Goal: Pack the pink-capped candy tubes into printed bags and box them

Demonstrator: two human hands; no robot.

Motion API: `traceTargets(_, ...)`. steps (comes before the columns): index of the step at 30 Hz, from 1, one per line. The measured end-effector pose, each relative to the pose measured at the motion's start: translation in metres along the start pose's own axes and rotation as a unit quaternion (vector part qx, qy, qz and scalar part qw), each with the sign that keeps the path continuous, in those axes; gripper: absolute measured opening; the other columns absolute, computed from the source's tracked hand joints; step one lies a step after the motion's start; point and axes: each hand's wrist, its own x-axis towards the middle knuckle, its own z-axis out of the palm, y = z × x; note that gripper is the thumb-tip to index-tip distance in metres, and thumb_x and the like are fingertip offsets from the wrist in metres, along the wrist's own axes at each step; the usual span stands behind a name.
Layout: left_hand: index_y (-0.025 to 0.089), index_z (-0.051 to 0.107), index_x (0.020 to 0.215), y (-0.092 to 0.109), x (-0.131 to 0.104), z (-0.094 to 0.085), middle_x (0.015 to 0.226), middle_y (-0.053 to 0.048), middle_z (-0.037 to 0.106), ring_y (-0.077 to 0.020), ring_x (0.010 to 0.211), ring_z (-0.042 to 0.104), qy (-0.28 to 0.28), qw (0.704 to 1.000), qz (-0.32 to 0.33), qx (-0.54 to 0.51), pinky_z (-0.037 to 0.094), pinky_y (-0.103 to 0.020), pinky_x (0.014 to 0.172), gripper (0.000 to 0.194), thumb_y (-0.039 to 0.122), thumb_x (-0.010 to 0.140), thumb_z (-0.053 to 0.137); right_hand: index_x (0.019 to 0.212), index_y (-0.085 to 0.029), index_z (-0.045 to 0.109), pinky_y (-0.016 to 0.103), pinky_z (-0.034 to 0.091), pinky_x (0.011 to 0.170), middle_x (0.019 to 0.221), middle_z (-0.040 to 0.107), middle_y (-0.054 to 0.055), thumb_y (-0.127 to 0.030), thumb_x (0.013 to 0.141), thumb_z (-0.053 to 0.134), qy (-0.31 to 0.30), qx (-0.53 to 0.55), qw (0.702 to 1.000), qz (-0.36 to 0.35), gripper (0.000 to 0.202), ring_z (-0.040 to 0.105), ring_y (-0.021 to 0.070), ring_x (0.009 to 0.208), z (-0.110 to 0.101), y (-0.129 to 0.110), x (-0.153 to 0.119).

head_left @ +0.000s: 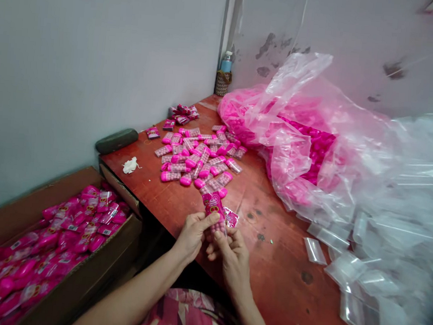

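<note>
Both hands meet at the table's near edge on one small clear container [219, 225] of pink balls, with a printed pink wrapper around its far part. My left hand [193, 234] grips it from the left, thumb lying across the print. From the right, my right hand [233, 257] pinches its near end between thumb and fingers. A printed pink label [230, 217] lies on the table just beyond my right fingers. Farther back is a heap of pink-capped containers [198, 156] filled with pale pink balls.
On the left, a cardboard box [118, 242] holds many wrapped pink packs. Label bundles [184, 113] and a dark case [117, 141] lie at the table's left side. To the right are a plastic bag [293, 154] of pink pieces and a pile of clear sleeves [381, 268].
</note>
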Motion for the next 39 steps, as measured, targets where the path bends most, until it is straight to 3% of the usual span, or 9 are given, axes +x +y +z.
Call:
traceTargets(5, 0.01, 0.053, 0.055, 0.0, -0.002, -0.008, 0.044, 0.002, 0.049, -0.0085, 0.031, 0.045, -0.052, 0.998, -0.033, 0.019, 0.035, -0.02, 0.031, 0.031, 0.036, 0.069, 0.063, 0.078, -0.018, 0.049, 0.012, 0.039, 0.035, 0.062, 0.062, -0.002, -0.029, 0.078, 0.06, -0.016, 0.1, 0.995, 0.026, 0.016, 0.053, 0.0061, 0.042, -0.001, 0.006, 0.003)
traceTargets(12, 0.008, 0.06, 0.06, 0.002, -0.007, -0.011, 0.057, -0.003, 0.058, -0.0075, 0.049, 0.051, 0.038, 0.999, -0.001, -0.014, 0.04, -0.018, 0.045, 0.025, 0.03, 0.067, 0.068, 0.098, -0.02, 0.052, 0.023, 0.053, 0.057, 0.085, 0.065, 0.001, -0.027, 0.074, 0.065, -0.045, 0.119, 0.99, 0.067, 0.028, 0.064, 0.0135, 0.069, -0.009, 0.005, -0.001)
traceTargets(19, 0.008, 0.062, 0.06, 0.004, -0.027, -0.011, 0.052, 0.0, 0.054, -0.007, 0.048, 0.049, -0.014, 1.0, -0.007, -0.026, 0.043, -0.02, 0.05, 0.022, 0.026, 0.071, 0.065, 0.073, -0.019, 0.045, 0.018, 0.047, 0.043, 0.055, 0.063, -0.003, -0.025, 0.071, 0.067, -0.033, 0.073, 0.995, 0.065, 0.022, 0.059, 0.0101, 0.044, 0.003, 0.002, 0.01)
traceTargets(22, 0.011, 0.065, 0.075, 0.027, -0.039, -0.034, 0.077, -0.008, 0.066, -0.0154, 0.068, 0.061, 0.069, 0.992, 0.084, -0.059, 0.05, -0.029, 0.066, 0.023, 0.033, 0.072, 0.063, 0.077, -0.018, 0.047, 0.019, 0.046, 0.043, 0.06, 0.065, -0.001, -0.028, 0.07, 0.067, -0.047, 0.041, 0.996, 0.067, 0.023, 0.06, 0.0116, 0.046, 0.003, -0.009, 0.012)
traceTargets(25, 0.016, 0.064, 0.095, 0.047, -0.045, -0.063, 0.1, -0.011, 0.065, -0.0207, 0.088, 0.061, 0.224, 0.932, 0.276, -0.068, 0.048, -0.035, 0.079, 0.05, 0.058, 0.074, 0.046, 0.08, -0.018, 0.05, 0.019, 0.045, 0.041, 0.064, 0.065, 0.0, -0.033, 0.073, 0.064, -0.008, 0.009, 0.999, 0.043, 0.022, 0.06, 0.0115, 0.047, -0.014, -0.022, 0.015)
traceTargets(27, 0.018, 0.061, 0.104, 0.046, -0.041, -0.071, 0.108, -0.011, 0.062, -0.0225, 0.096, 0.059, 0.25, 0.917, 0.309, 0.036, 0.045, -0.039, 0.085, 0.052, 0.058, 0.076, 0.042, 0.077, -0.018, 0.052, 0.019, 0.045, 0.041, 0.064, 0.064, 0.0, -0.037, 0.075, 0.061, 0.028, -0.015, 0.999, 0.025, 0.022, 0.059, 0.0106, 0.047, -0.03, -0.028, 0.018)
traceTargets(30, 0.022, 0.059, 0.109, 0.024, -0.022, -0.058, 0.116, -0.009, 0.058, -0.0236, 0.109, 0.051, 0.122, 0.865, 0.281, 0.398, 0.035, -0.043, 0.097, 0.038, 0.043, 0.078, 0.052, 0.076, -0.017, 0.054, 0.018, 0.044, 0.043, 0.067, 0.064, 0.0, -0.038, 0.075, 0.061, 0.056, -0.048, 0.997, 0.011, 0.022, 0.058, 0.0101, 0.049, -0.048, -0.032, 0.02)
traceTargets(35, 0.025, 0.054, 0.114, -0.015, 0.014, -0.016, 0.128, -0.006, 0.048, -0.0249, 0.125, 0.03, 0.013, 0.605, 0.335, 0.722, 0.024, -0.051, 0.101, 0.035, 0.033, 0.081, 0.051, 0.074, -0.017, 0.054, 0.019, 0.043, 0.044, 0.067, 0.063, 0.001, -0.038, 0.075, 0.06, 0.069, -0.087, 0.994, 0.006, 0.021, 0.056, 0.0104, 0.05, -0.058, -0.03, 0.012)
traceTargets(39, 0.026, 0.059, 0.105, -0.02, 0.02, -0.01, 0.128, -0.004, 0.049, -0.0242, 0.125, 0.029, 0.026, 0.599, 0.338, 0.726, 0.025, -0.05, 0.101, 0.025, 0.027, 0.082, 0.05, 0.072, -0.018, 0.055, 0.02, 0.043, 0.046, 0.067, 0.063, 0.001, -0.04, 0.075, 0.06, 0.066, -0.111, 0.991, 0.021, 0.023, 0.055, 0.011, 0.051, -0.064, -0.026, 0.008)
